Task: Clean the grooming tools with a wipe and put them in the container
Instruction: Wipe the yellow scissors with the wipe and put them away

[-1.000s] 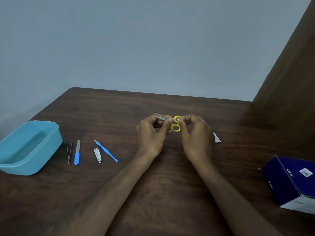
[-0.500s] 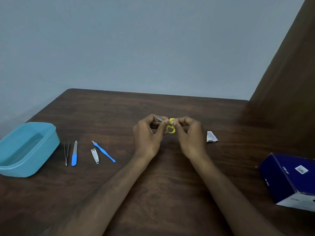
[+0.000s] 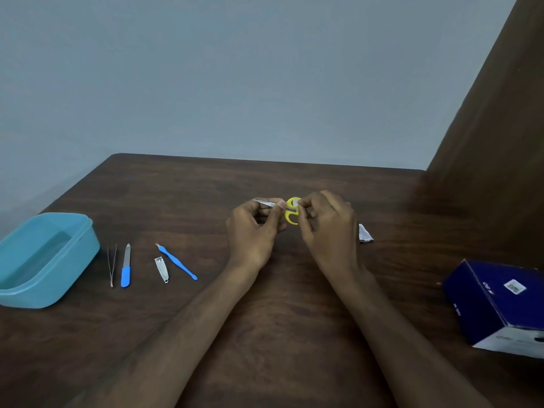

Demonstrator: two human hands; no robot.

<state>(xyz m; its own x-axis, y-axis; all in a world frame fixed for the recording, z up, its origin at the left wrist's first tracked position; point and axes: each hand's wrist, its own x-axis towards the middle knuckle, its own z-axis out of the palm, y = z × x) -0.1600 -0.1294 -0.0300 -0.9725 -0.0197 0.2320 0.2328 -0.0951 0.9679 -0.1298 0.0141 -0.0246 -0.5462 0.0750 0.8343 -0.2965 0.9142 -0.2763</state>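
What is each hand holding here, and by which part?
Left hand pinches the scissors at the blades. Right hand pinches something small and whitish against the yellow handles, probably the wipe.

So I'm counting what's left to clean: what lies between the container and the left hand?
In the head view, four tools on the table: tweezers, nail file, clipper and blue cuticle pusher, between container and left hand.

We see a dark, matt wood-grain table (image 3: pixel 265 334), a smooth plastic-looking blue container (image 3: pixel 73 260), shiny metal tweezers (image 3: pixel 112 265) and nail clipper (image 3: pixel 162 270), and a glossy cardboard box (image 3: pixel 497 304).
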